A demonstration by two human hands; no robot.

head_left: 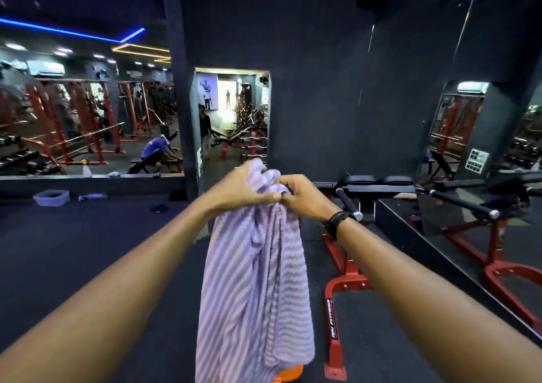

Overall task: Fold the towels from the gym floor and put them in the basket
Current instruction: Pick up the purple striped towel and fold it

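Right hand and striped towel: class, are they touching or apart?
Touching. The head view shows the right hand pinching the bunched top edge of the striped towel, beside the left hand, which grips it too.

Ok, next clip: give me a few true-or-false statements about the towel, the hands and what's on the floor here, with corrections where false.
1. Both hands grip the lilac-and-white striped towel at its top. True: left hand and right hand pinch it together.
2. The towel lies flat on the floor. False: it hangs bunched from the hands.
3. The right wrist carries a black wristband. True.
4. The pale plastic tub sits beside the right arm. False: it is on the floor far left, by the mirror wall.
5. The red-framed gym bench stands left of the towel. False: it stands to the right.
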